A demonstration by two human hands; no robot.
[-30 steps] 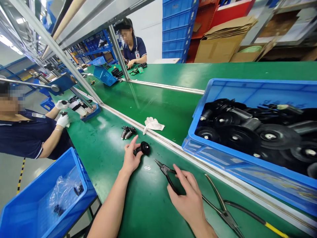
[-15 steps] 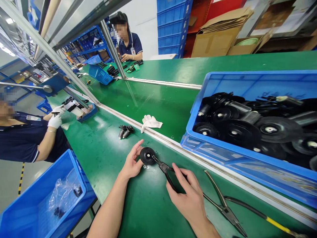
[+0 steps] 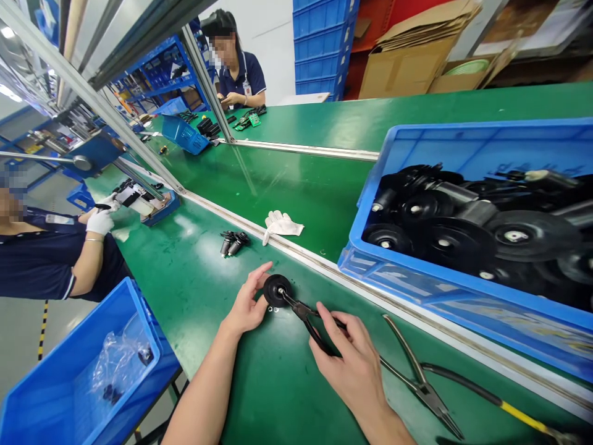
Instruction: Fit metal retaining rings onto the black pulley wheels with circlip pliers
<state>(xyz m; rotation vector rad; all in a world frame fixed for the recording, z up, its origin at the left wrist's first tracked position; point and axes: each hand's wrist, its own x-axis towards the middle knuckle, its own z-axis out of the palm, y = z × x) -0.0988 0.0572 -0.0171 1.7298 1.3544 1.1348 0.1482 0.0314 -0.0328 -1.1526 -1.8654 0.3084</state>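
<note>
My left hand [image 3: 246, 304] grips a small black wheel part [image 3: 277, 290] on its edge, flat face turned toward me, on the green bench. My right hand [image 3: 353, 366] is closed round the black handles of small pliers [image 3: 306, 316], whose tips touch the middle of the wheel's face. Tiny metal rings [image 3: 273, 308] lie on the mat just below the wheel.
A big blue bin [image 3: 417, 290] of black wheel parts stands at the right. Larger pliers [image 3: 419, 384] with a yellow-tipped handle lie by my right wrist. A white glove [image 3: 282, 225] and small black parts [image 3: 232, 242] lie further out. A blue bin [image 3: 92, 364] holds plastic bags at lower left. Two other people work nearby.
My left hand turned the wheel part up so its flat face shows. My right hand brought the pliers' tips up to the wheel's middle.
</note>
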